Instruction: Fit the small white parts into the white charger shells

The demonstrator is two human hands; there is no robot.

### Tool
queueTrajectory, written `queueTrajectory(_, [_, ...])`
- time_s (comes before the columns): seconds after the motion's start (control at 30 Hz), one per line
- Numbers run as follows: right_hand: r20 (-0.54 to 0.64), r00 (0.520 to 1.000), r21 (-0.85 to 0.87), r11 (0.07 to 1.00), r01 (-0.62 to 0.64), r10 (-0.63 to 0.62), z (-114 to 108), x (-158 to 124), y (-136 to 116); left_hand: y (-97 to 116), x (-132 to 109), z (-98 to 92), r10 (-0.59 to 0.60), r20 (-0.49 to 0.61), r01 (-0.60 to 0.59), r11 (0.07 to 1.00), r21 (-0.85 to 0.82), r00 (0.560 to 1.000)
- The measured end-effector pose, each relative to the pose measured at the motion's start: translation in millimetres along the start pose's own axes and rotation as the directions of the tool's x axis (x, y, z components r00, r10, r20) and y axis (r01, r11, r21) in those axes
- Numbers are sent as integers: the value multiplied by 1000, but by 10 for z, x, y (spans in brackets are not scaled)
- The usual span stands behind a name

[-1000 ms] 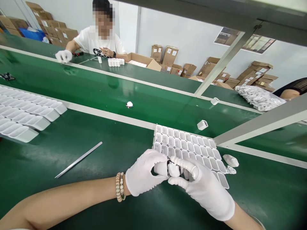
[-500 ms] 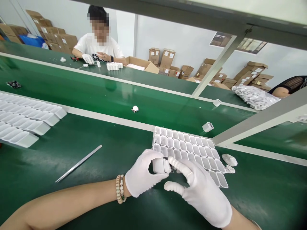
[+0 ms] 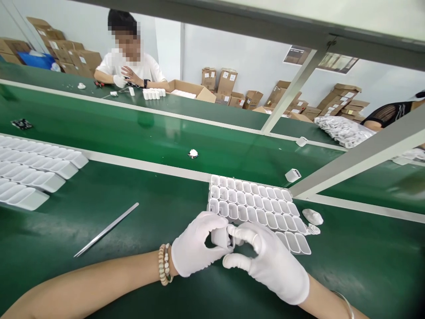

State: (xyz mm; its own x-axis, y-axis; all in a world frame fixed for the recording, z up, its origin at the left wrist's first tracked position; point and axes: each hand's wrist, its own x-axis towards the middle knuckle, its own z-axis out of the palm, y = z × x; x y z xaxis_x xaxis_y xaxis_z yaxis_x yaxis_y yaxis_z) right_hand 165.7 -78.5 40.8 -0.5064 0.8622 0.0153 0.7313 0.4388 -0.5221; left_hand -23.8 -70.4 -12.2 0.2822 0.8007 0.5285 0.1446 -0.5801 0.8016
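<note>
Between the thumb and fingers of my white-gloved left hand (image 3: 195, 246) is a small white plastic housing (image 3: 219, 238), lying sideways with its mouth facing right. A dark part shows at that mouth, mostly hidden by fingers. My gloved right hand (image 3: 270, 257) touches the mouth with its fingertips, while its thumb stands apart below. Just behind both hands, rows of similar white housings (image 3: 251, 201) stand with their mouths up. Metal tweezers (image 3: 106, 229) lie on the green table to the left of my left hand.
More white housings (image 3: 33, 175) stand in rows at left. A metal post (image 3: 361, 153) slants across the right side. Beyond the pale ledge (image 3: 149, 166) lie a small circuit board with a white lump (image 3: 192, 153) and a loose housing (image 3: 292, 175). A co-worker (image 3: 128, 66) sits opposite.
The dark part that stuck out of the housing's mouth now sits farther in. My right fingertips have moved left against the mouth. The co-worker's hands have come together.
</note>
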Motion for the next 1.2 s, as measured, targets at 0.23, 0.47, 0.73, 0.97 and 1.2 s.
queueTrajectory(0.23, [283, 912, 474, 783, -403, 298, -31, 94, 32, -66, -52, 9, 156, 57, -157, 988, 13, 986])
queueTrajectory(0.47, [468, 882, 664, 681, -307, -59, -88, 234, 53, -75, -59, 38, 245, 134, -244, 969, -29, 960])
queueTrajectory(0.73, [476, 873, 662, 697, -276, -107, -50, 209, 57, 9, 11, 31, 336, 284, -324, 942, -89, 898])
queueTrajectory(0.97, [483, 870, 615, 746, -254, -102, -103, 212, 10, -32, -43, 18, 325, 214, -308, 945, -111, 921])
queueTrajectory(1.2, [200, 978, 161, 986, 35, -68, -116, 100, -19, -32, -118, 18, -34, 111, 35, 999, -10, 993])
